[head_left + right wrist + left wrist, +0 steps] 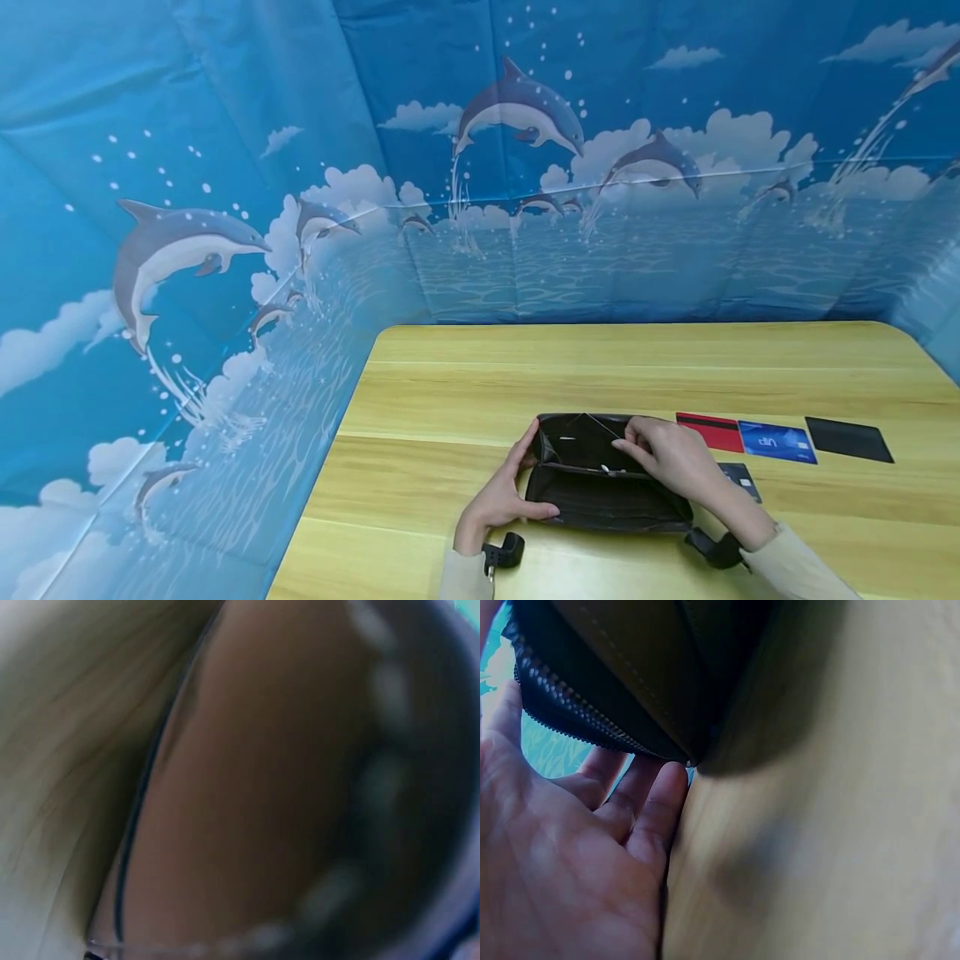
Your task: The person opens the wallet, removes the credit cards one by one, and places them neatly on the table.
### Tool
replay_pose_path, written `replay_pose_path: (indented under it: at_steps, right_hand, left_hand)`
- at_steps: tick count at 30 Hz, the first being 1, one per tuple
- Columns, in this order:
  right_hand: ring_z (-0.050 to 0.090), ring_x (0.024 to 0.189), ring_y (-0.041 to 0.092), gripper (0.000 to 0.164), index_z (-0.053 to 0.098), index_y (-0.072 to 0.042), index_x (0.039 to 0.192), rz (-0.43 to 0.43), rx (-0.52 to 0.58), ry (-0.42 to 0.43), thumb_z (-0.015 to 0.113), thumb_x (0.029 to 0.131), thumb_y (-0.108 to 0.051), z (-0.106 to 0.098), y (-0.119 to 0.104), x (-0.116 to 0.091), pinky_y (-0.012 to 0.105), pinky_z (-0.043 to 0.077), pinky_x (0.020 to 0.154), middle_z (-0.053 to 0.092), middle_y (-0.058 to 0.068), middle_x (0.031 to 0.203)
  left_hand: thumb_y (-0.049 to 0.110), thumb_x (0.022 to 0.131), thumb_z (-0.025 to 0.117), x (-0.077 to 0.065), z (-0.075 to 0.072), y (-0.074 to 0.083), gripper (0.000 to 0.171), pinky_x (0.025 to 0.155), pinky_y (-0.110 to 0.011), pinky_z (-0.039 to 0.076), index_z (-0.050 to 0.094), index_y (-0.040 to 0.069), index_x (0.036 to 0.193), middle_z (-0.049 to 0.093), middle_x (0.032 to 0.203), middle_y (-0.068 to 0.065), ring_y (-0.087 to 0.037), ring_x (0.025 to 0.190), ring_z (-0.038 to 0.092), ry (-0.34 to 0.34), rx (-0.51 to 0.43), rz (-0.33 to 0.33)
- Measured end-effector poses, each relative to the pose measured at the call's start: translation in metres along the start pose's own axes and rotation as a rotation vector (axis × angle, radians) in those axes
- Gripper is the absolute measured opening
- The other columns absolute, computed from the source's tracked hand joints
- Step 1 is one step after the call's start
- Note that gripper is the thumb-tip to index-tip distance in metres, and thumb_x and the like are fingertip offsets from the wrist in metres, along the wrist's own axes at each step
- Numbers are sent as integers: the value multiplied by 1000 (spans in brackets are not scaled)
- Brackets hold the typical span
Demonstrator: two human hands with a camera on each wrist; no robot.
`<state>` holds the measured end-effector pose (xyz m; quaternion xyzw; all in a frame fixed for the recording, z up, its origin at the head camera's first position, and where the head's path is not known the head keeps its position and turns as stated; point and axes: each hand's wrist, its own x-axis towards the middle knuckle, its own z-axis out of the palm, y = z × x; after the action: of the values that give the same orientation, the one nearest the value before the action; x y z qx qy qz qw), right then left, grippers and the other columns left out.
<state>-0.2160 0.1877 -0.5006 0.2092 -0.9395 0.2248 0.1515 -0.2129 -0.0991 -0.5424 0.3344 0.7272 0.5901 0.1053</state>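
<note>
A black zip-around wallet (pixel 607 504) lies spread wide on the table in the head view, its inner pockets and a small zip pull showing. My left hand (pixel 504 492) grips its left end, thumb on the near edge and fingers at the far side. In the left wrist view, the fingers (pixel 656 814) touch the wallet's toothed zip edge (pixel 570 705). My right hand (pixel 671 454) reaches over the wallet's right part, thumb and forefinger pinched together at the lining of the far pocket. The right wrist view shows the wallet's side (pixel 247 795) close up and blurred.
Right of the wallet lie a red card (pixel 712 432), a blue card (pixel 777 442) and a black card (pixel 849 439). A dark grey card (pixel 741 481) is partly hidden behind the right hand. A dolphin-print curtain (pixel 510 267) hangs behind the wooden table (pixel 420 392).
</note>
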Motion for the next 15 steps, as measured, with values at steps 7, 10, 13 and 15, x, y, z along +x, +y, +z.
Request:
replay_pose_path:
  at_steps: [7, 10, 13, 15]
  right_hand:
    - [27, 45, 1, 27, 47, -24, 73, -27, 7, -10, 71, 87, -26, -2, 1, -5, 22, 21, 43, 30, -16, 56]
    - [27, 45, 1, 23, 49, -24, 76, -17, 36, -15, 69, 89, -24, -3, 1, -6, 22, 22, 43, 31, -17, 55]
    - [29, 45, 0, 20, 51, -23, 79, 0, 95, -4, 69, 89, -22, -4, 2, -8, 21, 24, 43, 34, -18, 55]
    - [31, 45, 0, 19, 52, -23, 80, 10, 141, 18, 69, 88, -19, -4, 2, -8, 21, 25, 43, 37, -19, 56]
  left_hand:
    - [1, 72, 81, 0, 1, 0, 111, 103, -49, 31, 8, 17, 154, 30, 147, -13, -25, 119, 47, 13, 21, -16]
    - [0, 73, 81, 0, 1, -1, 111, 103, -50, 30, 8, 16, 154, 29, 147, -14, -26, 120, 47, 12, 10, -12]
    - [-1, 73, 81, 0, 1, -1, 110, 103, -50, 30, 8, 15, 154, 29, 147, -16, -27, 120, 47, 9, 4, -5]
    - [-1, 73, 81, 0, 1, -1, 110, 103, -50, 30, 8, 15, 154, 29, 147, -16, -27, 120, 47, 9, 0, -7]
